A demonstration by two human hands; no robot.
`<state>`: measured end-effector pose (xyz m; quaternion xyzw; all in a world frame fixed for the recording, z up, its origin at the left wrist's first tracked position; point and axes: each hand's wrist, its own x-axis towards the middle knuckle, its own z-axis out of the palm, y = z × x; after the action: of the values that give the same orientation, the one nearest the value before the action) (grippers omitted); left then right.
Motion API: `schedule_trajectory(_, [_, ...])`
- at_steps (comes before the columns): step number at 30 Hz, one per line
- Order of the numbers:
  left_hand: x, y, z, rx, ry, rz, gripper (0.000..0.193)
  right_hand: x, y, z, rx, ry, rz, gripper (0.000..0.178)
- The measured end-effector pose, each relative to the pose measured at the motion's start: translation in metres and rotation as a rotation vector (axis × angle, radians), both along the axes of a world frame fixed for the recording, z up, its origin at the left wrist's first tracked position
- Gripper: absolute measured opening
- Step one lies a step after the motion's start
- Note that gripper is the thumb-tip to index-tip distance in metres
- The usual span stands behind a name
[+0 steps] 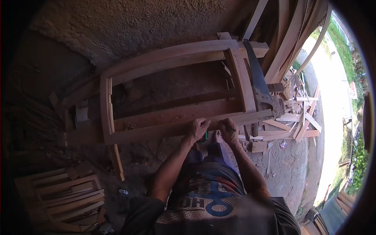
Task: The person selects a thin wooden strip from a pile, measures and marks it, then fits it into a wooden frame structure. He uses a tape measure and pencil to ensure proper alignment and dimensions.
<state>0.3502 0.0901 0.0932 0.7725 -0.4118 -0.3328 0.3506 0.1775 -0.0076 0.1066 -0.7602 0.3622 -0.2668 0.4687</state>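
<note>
A pale wooden frame (246, 84), a long rectangle of planed rails, lies before me. Its near rail (156, 131) passes right by my hands. My left hand (199, 127) is closed, its curled fingers against this rail; whatever they may pinch is hidden. Just to its right, my right hand (229, 131) is closed too, thumb against fingers, over the same rail; I cannot make out what is in it. A handsaw (256, 74) with a wooden handle rests across the frame's right end. Below my left hand a small green thing (204, 137) shows in part.
Wood offcuts (299, 117) lie heaped at the right, below long leaning boards (288, 39). A rough wall (129, 23) runs behind the frame. More slatted wooden pieces (70, 196) are stacked at the lower left. A narrow strip of wood (117, 162) juts below the frame's left end.
</note>
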Motion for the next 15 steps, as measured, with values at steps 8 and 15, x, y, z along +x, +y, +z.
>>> schedule_trajectory(8, [0.000, 0.000, 0.009, -0.075, 0.085, -0.003, 0.035, 0.001, 0.001, -0.005, 0.004, 0.033, -0.035, 0.014])
schedule_trajectory(15, [0.000, 0.000, 0.001, -0.086, 0.008, -0.010, 0.034, -0.003, -0.003, -0.004, -0.012, 0.126, 0.032, 0.015])
